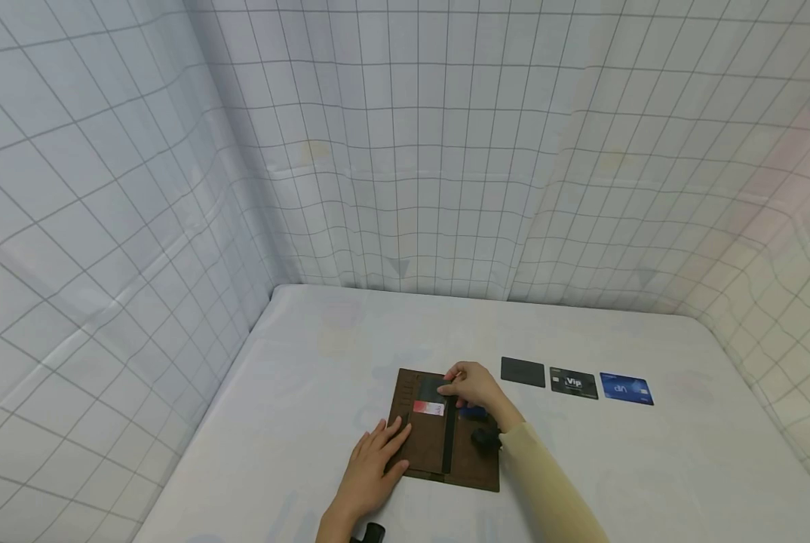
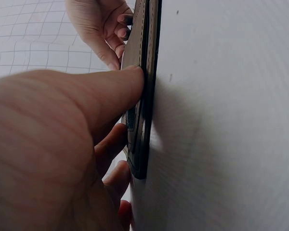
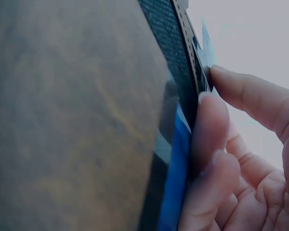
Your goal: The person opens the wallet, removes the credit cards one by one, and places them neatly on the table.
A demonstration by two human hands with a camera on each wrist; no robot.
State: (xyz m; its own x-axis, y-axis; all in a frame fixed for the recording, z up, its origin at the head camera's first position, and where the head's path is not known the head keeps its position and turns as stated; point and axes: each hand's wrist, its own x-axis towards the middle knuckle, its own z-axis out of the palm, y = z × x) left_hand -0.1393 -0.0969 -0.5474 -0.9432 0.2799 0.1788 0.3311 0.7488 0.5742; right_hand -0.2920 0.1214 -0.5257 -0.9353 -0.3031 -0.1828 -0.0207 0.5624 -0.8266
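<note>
Resting on left edge of open brown wallet (image 1: 421, 445), left hand (image 1: 371, 475) spreading loose fingers, gripping nothing. Wallet lying on white table (image 1: 323, 362). Right hand (image 1: 476, 385) pinching dark card (image 1: 429, 389) at wallet's upper part, fingers covering card's right end. Hand also partly hiding blue card (image 1: 473, 412) in wallet's right half. Right sleeve (image 1: 547, 483) running out of frame.
</note>
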